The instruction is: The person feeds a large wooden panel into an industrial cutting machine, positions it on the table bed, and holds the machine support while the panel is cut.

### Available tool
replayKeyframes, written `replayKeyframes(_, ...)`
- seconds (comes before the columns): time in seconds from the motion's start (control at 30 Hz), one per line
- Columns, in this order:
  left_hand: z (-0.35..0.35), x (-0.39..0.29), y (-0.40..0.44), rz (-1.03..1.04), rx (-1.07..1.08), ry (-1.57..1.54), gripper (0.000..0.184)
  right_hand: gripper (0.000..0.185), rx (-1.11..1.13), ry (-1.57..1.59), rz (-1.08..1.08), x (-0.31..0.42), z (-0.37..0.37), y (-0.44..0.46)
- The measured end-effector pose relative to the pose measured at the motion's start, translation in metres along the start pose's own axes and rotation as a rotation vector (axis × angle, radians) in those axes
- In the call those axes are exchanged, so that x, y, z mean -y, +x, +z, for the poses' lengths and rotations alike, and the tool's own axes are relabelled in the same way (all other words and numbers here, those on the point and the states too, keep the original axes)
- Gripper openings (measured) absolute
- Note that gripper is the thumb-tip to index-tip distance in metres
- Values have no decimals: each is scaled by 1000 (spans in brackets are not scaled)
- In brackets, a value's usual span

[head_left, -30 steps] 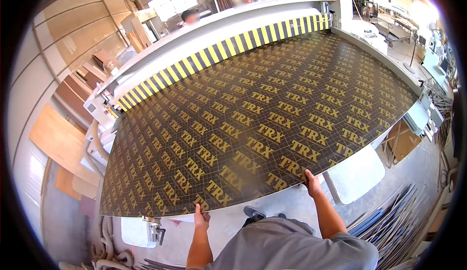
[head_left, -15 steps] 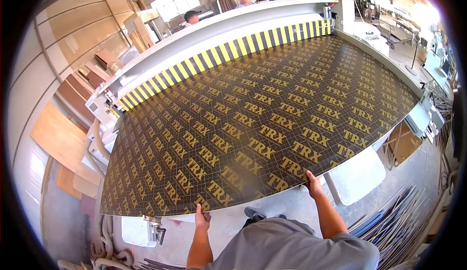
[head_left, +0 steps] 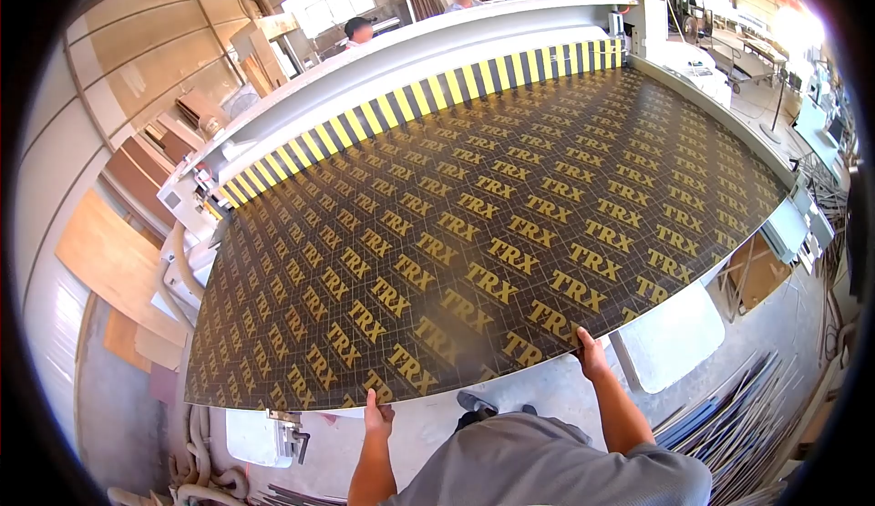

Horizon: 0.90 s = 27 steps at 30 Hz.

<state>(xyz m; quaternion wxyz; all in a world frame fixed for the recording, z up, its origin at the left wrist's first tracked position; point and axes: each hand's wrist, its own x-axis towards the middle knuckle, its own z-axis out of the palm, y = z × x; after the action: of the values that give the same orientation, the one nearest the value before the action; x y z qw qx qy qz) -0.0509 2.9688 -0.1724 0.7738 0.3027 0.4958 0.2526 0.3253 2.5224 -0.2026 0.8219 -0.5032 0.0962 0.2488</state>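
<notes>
A large, flat, dark-brown rectangular panel with gold TRX lettering (head_left: 437,223) is spread out directly ahead of both hands, its near long edge being held from the person's side. The left hand (head_left: 378,418) is placed on this edge towards the panel's near left corner, and the right hand (head_left: 592,357) is set well apart from it, further along to the right. At each hand the thumb is laid over the printed face; the other fingers are mostly hidden beneath, but the edge appears to be clamped between thumb and fingers. The long axis is seen to run across the person's front, roughly along the yellow-and-black striped strip (head_left: 419,102) at the far edge, though the line is bent by the lens. By the right short side, a long, pale, straight rail (head_left: 711,109) is seen, to which the right hand is judged the nearer. Below the near edge, a white rounded-corner slab (head_left: 672,342) is seen just beside the right hand, and a smaller white block (head_left: 258,438) is seen left of the left hand.
</notes>
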Motion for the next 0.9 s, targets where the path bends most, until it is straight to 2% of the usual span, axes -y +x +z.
replayKeyframes(0.23,-4,-3,3,-13,26,6,33,47,30,2,10,1,-2,1)
replayKeyframes(0.37,-6,-4,5,1,-24,67,36,53,13,-123,15,8,1,-2)
replayKeyframes(0.43,-7,-8,2,-15,-18,118,37,56,31,-180,137,20,0,-7)
replayKeyframes(0.47,-7,-14,-6,-149,78,306,35,57,40,-207,199,28,0,-14)
replayKeyframes(0.5,-3,-27,-19,-279,177,493,35,60,178,-189,384,40,-2,-22)
replayKeyframes(0.57,7,-62,-43,-530,374,873,38,58,697,-370,709,86,-10,-30)
replayKeyframes(0.63,12,-106,-54,-430,554,837,40,53,824,-385,701,145,12,-46)
replayKeyframes(0.67,24,-125,-55,-167,399,858,37,49,768,-412,555,169,26,-47)
replayKeyframes(0.7,23,-141,-38,52,296,761,36,41,614,-453,322,170,12,-29)
replayKeyframes(0.73,11,-152,-13,179,184,607,36,36,503,-425,80,177,22,-17)
replayKeyframes(0.77,15,-160,5,296,-18,509,33,34,347,-414,-27,192,39,-9)
replayKeyframes(0.8,-20,-160,60,555,-71,614,31,35,181,-601,-203,188,28,20)
replayKeyframes(0.83,-20,-167,65,782,-256,1036,33,35,73,-872,-358,188,29,37)
replayKeyframes(0.9,-31,-163,82,807,-358,1489,45,46,-106,-1409,-671,177,29,49)
